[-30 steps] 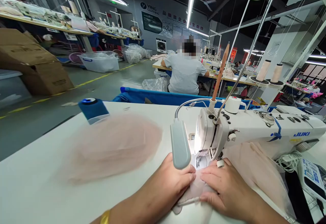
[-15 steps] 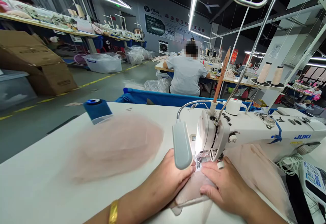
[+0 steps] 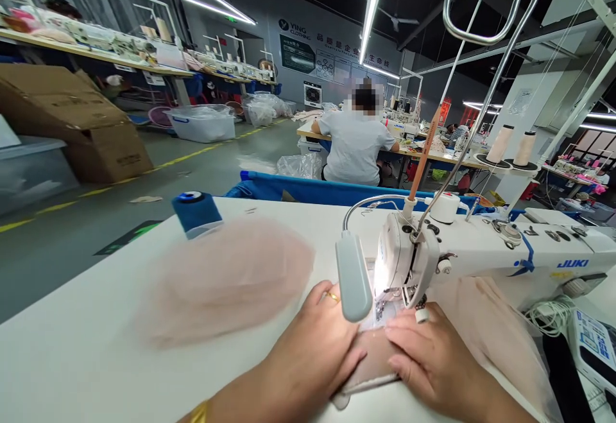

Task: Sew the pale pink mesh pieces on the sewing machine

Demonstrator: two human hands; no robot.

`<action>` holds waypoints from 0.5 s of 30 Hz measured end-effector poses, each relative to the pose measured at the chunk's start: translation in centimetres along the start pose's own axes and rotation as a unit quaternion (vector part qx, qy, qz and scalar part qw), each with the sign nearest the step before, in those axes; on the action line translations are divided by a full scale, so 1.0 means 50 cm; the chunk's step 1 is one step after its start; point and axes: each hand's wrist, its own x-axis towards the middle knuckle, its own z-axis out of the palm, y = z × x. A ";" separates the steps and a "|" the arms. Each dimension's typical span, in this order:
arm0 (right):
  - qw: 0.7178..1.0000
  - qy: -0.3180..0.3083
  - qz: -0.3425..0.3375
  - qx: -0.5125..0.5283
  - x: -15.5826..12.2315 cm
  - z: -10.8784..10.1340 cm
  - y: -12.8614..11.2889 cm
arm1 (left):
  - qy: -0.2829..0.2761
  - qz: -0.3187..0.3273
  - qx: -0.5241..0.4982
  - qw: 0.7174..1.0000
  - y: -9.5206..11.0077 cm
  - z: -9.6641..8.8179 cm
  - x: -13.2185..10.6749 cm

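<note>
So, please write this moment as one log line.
left hand: flat on pink fabric | right hand: flat on fabric | sewing machine: lamp on

Ceiling strip lights glare overhead; edges bend, pink mesh looks blurred.

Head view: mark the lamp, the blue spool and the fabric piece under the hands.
lamp (image 3: pixel 353 276), head view, middle of its grey head
blue spool (image 3: pixel 197 214), head view, side of the wound thread
fabric piece (image 3: pixel 370 357), head view, strip between the hands
</note>
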 end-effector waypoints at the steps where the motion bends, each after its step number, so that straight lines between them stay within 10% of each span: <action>1: 1.000 0.012 -0.020 0.005 0.000 0.000 -0.002 | -0.013 0.011 -0.005 1.000 0.010 -0.011 -0.002; 7: 0.998 -0.058 -0.025 0.013 0.018 0.004 -0.021 | -0.148 0.016 -0.196 0.969 0.056 -0.076 -0.002; 15: 0.985 -0.157 0.026 -0.063 0.010 -0.001 -0.013 | -0.102 0.038 -0.140 0.984 0.044 -0.066 0.000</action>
